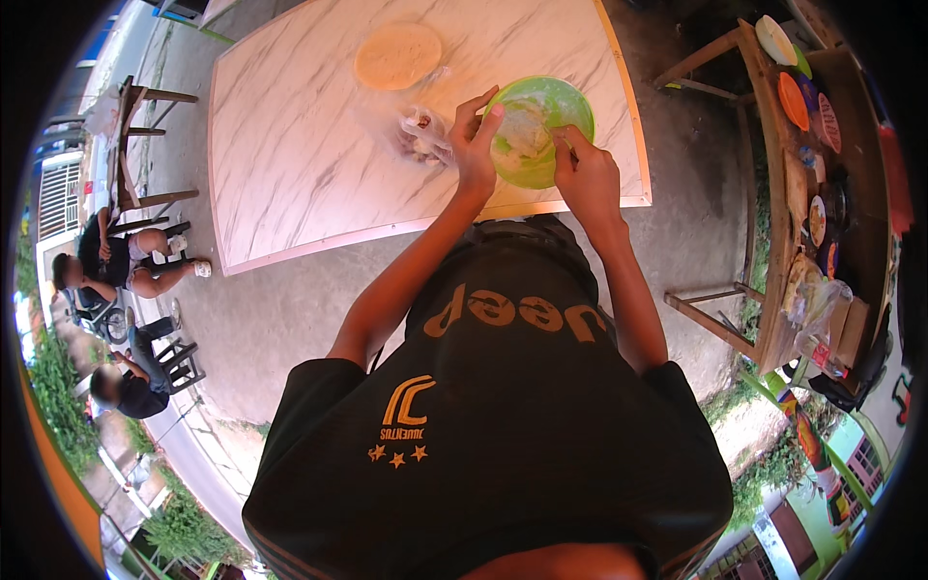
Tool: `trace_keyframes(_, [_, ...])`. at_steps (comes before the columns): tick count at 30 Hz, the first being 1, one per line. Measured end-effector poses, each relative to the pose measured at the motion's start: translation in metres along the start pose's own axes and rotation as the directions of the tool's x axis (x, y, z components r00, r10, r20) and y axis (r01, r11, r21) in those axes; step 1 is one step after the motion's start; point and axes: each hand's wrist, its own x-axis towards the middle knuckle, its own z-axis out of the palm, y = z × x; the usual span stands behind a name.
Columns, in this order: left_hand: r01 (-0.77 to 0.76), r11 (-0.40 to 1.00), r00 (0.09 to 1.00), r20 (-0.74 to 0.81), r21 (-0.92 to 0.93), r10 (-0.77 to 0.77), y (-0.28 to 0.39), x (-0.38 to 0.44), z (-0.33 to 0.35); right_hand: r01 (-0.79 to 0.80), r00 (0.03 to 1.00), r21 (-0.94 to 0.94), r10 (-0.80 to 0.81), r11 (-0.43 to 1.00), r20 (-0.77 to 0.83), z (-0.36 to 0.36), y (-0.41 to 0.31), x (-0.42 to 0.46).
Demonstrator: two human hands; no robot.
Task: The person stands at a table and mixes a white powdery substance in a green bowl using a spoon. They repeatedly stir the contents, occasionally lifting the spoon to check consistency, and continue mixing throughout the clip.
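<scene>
A green plastic bowl (540, 174) stands near the right front edge of a marble-patterned table (304, 174). Inside it lies a pale, floury mixture (528, 129), clumped in the middle with loose white powder around it. My left hand (475, 141) grips the bowl's left rim, thumb along the edge. On the other side, my right hand (586, 165) reaches over the rim with curled fingers, their tips at the mixture. Whether they pinch some mixture or a utensil is hidden. Just left of my left hand sits a clear plastic bag (422, 136) with small brownish contents.
A flat, round beige piece (397, 56), perhaps dough or a board, lies at the table's far side. To the right, a wooden stand (772, 181) carries plates, an orange dish (793, 101) and plastic bags. Two people (109, 250) sit at the left beside a wooden bench (134, 145).
</scene>
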Motion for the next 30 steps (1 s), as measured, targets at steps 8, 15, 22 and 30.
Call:
trace_keyframes(8, [-0.051, 0.999, 0.998, -0.038, 0.006, 0.051, -0.001, -0.001, -0.004, -0.135, 0.989, -0.069, 0.13, 0.988, -0.067, -0.012, 0.007, 0.001])
trace_keyframes(15, [-0.035, 0.998, 0.999, 0.034, 0.053, 0.033, -0.002, -0.001, 0.001, -0.008, 0.999, 0.131, 0.001, 0.991, 0.053, 0.01, -0.001, -0.017])
trace_keyframes(22, [-0.062, 0.998, 0.998, -0.011, -0.028, 0.062, -0.005, 0.012, -0.014, -0.045, 0.955, 0.132, 0.004, 0.99, 0.297, -0.032, 0.0, -0.014])
trace_keyframes(30, [-0.188, 0.982, 0.982, 0.041, 0.033, 0.187, 0.012, 0.009, -0.002, 0.042, 0.993, -0.004, -0.041, 0.999, 0.112, -0.003, 0.026, -0.02])
